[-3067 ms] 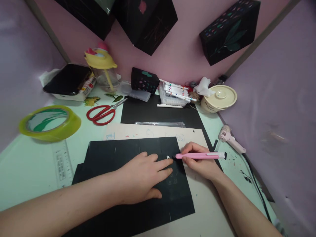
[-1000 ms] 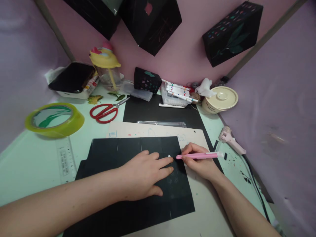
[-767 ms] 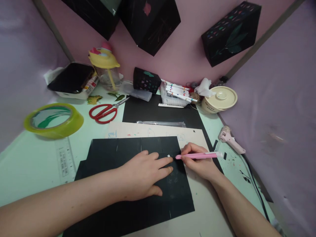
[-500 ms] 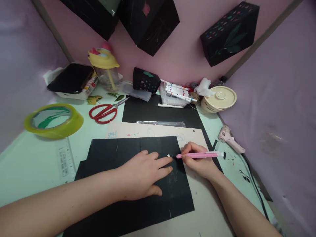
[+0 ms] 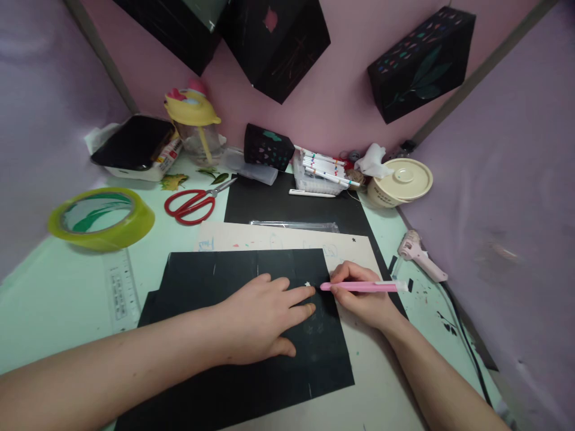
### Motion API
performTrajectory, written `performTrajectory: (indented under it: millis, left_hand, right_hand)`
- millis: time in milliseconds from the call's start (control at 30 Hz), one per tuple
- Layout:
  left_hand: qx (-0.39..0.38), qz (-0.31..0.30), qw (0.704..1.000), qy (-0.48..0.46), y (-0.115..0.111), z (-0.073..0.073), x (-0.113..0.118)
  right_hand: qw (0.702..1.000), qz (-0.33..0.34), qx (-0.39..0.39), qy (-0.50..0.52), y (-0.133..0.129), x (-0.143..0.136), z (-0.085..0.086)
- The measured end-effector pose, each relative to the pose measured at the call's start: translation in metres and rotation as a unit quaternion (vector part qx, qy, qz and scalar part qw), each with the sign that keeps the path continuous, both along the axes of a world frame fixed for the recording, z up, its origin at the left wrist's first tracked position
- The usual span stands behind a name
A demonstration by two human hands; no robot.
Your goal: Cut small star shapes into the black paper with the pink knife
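A sheet of black card [image 5: 206, 383] lies over a pale sheet [image 5: 377, 371] with faint drawings. My left hand [image 5: 265, 317] rests flat on the card with its fingers spread, holding nothing. Just above its index fingertip is a small white star [image 5: 307, 284]. My right hand [image 5: 359, 296] is closed around a pink pen [image 5: 368, 287] at the card's right edge. The pen lies nearly level, its tip pointing left toward the star.
Yellow tape [image 5: 101, 218], a clear ruler [image 5: 121, 290] and red-handled scissors [image 5: 193, 206] lie at left. Behind are a cup [image 5: 195, 131], white markers [image 5: 326, 167] and a lidded bowl [image 5: 399, 182]. A pink glue gun [image 5: 421, 256] with a cord lies at right.
The view has shifted slightly, so the objects sit a little further right. The pink pen is a little more level in my right hand. My left hand stays on the card.
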State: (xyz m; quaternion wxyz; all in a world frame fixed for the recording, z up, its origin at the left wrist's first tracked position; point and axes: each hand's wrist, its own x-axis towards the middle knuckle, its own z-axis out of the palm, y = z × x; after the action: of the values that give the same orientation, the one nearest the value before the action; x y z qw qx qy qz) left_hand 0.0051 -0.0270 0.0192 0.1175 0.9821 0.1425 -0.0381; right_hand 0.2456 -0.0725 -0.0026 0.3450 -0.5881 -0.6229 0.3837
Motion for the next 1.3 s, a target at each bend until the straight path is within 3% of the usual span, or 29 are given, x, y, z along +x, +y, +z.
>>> performTrajectory:
  millis: [1300]
  left_hand:
    - [-0.008, 0.003, 1.0, 0.004, -0.0003, 0.0026, 0.0001]
  right_hand:
    - [1.0, -0.002, 0.002, -0.005, -0.0004, -0.0025, 0.0021]
